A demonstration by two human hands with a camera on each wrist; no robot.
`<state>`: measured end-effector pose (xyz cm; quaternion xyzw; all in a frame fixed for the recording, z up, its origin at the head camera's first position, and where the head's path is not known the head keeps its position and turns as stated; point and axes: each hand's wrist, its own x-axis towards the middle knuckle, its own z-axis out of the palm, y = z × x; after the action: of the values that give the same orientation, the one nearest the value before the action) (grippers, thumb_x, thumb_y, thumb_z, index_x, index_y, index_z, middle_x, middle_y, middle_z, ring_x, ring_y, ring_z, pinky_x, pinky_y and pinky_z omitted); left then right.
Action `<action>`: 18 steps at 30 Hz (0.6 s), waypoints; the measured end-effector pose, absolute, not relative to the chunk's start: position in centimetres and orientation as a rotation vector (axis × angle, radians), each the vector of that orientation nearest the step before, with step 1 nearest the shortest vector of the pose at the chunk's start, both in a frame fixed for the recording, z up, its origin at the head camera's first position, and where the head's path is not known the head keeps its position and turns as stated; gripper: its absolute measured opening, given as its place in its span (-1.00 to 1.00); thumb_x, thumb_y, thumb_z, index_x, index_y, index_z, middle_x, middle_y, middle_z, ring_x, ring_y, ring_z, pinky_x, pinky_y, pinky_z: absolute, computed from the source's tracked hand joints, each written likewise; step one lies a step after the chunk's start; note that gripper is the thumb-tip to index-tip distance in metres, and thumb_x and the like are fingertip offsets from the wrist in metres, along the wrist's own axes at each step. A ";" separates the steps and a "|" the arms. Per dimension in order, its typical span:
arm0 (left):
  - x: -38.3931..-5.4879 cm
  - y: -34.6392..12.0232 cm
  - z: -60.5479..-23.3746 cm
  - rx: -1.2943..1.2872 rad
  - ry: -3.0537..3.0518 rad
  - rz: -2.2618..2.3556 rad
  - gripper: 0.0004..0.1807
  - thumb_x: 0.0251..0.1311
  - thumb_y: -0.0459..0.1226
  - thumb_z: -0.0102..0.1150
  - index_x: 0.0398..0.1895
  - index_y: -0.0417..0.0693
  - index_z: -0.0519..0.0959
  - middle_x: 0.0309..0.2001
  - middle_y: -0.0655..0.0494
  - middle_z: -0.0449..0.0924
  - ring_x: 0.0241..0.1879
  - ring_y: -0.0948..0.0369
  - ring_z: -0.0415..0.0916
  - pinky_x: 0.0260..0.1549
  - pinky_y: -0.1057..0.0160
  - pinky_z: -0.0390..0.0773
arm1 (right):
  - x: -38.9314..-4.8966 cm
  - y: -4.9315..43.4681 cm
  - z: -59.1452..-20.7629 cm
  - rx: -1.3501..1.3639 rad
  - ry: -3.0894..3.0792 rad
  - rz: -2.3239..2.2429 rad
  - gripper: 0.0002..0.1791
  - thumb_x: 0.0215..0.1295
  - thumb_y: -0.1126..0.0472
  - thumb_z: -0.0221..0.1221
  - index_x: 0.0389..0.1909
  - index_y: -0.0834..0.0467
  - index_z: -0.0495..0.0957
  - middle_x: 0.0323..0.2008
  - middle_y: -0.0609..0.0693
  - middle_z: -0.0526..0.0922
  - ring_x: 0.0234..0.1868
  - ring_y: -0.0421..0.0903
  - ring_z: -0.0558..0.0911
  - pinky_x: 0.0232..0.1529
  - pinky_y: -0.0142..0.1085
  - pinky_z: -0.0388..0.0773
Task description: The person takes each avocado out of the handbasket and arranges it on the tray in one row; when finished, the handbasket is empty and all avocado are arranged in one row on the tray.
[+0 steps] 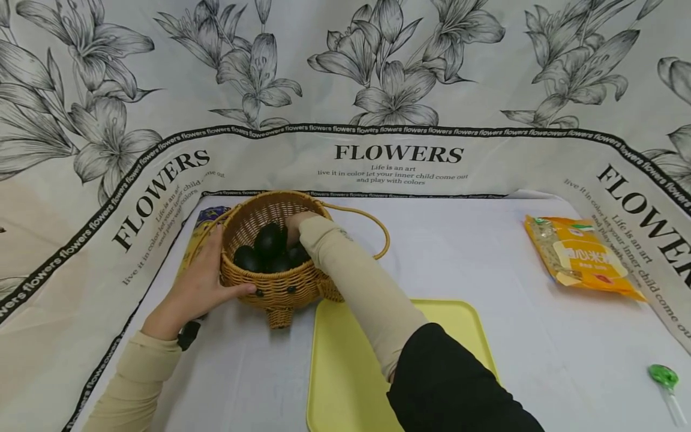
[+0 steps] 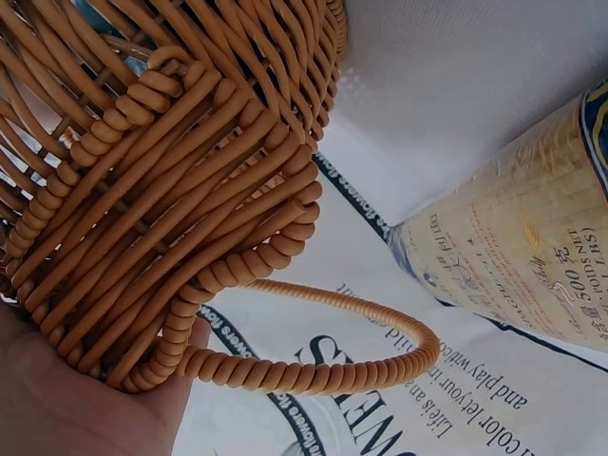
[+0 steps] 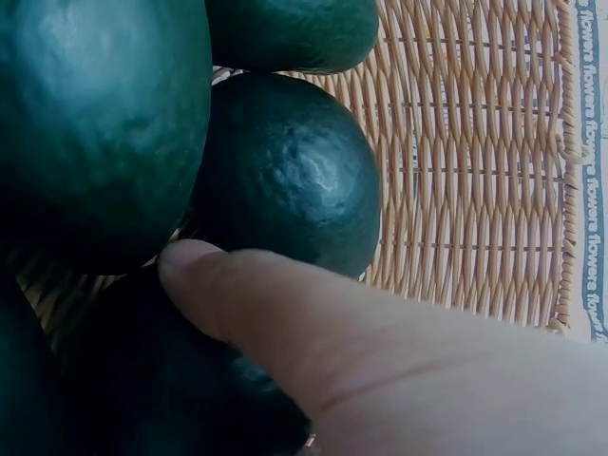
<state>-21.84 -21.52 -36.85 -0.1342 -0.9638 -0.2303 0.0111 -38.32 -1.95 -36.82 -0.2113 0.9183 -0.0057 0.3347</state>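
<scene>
A wicker basket (image 1: 308, 287) with a woven animal face stands on the table, holding several dark green avocados (image 1: 270, 240). My left hand (image 1: 200, 279) grips its left side, thumb across the front below the rim. In the left wrist view, the palm lies against a woven ear (image 2: 171, 228) of the basket. My right hand (image 1: 296, 227) reaches inside over the rim, mostly hidden by its sleeve. The right wrist view shows its thumb (image 3: 275, 304) touching among the avocados (image 3: 290, 180); its other fingers are out of sight.
A yellow tray (image 1: 345, 372) lies in front of the basket, partly under the right arm. A clear noodle package (image 2: 513, 228) lies behind the left hand. To the right are an orange food bag (image 1: 585, 255) and a green lollipop (image 1: 664, 376). Flower-printed cloth hangs behind.
</scene>
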 end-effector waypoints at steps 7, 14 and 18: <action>-21.9 -21.5 -36.7 -0.412 -3.024 -0.724 0.41 -0.11 0.28 0.28 0.47 -0.04 -0.53 0.50 -0.24 -0.41 0.45 -0.27 -0.20 0.28 -0.33 0.07 | -34.7 -1.2 -32.6 -0.529 2.382 -0.077 -0.19 0.34 -0.03 0.06 0.49 0.03 -0.09 0.50 0.01 -0.02 0.50 0.00 0.05 0.41 -0.17 0.22; -21.9 -21.5 -36.8 -0.422 -3.025 -0.729 0.41 -0.11 0.28 0.27 0.47 -0.06 -0.52 0.50 -0.25 -0.41 0.45 -0.27 -0.21 0.29 -0.33 0.06 | -34.3 -1.0 -32.7 -0.532 2.407 -0.205 -0.22 0.36 0.04 0.05 0.49 0.10 -0.07 0.49 0.06 0.02 0.47 0.01 0.13 0.32 -0.18 0.33; -21.9 -21.5 -36.8 -0.420 -3.029 -0.724 0.40 -0.10 0.29 0.27 0.47 -0.05 -0.54 0.50 -0.25 -0.42 0.45 -0.27 -0.22 0.29 -0.33 0.05 | -34.3 -0.9 -32.8 -0.567 2.461 -0.257 -0.32 0.35 0.08 0.05 0.43 0.16 0.09 0.42 0.10 0.19 0.32 -0.02 0.33 0.00 -0.26 0.41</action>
<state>-21.92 -21.50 -36.81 -0.1337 -0.9638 -0.2305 -0.0006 -34.28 -0.88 -32.85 -0.2132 0.9257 -0.0968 0.2970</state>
